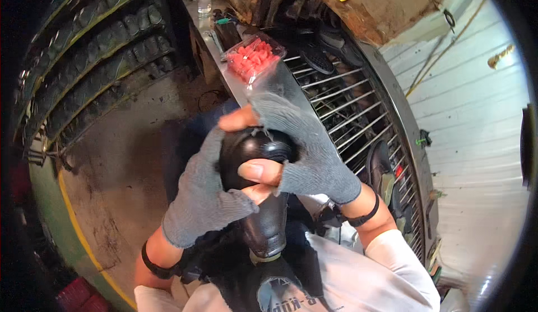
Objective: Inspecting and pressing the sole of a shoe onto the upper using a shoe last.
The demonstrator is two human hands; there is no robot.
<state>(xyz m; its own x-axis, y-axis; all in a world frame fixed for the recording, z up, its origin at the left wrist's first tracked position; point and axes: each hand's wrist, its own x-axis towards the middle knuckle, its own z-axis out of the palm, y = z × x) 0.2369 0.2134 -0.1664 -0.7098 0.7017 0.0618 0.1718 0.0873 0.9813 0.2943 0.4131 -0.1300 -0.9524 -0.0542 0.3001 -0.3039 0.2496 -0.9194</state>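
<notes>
Two gray-gloved hands of mine close around a black leather shoe (266, 219): my left hand (203, 194) curves along its left side, my right hand (311, 152) covers its far end and right side, and both bare thumbs press across it. The shoe lies between my palms, its narrower end pointing toward my lap. My palms hide much of its sides, and most of my fingers disappear behind it. Beyond, a clear plastic tray (250, 80) on the narrow desk (236, 91) holds a heap of pink pieces (256, 55), too small to identify. Dark shoes (316, 60) sit on the metal-barred rack (342, 106) to the right; the shelves (84, 79) at left carry rows of dim, blurred footwear (117, 32).
</notes>
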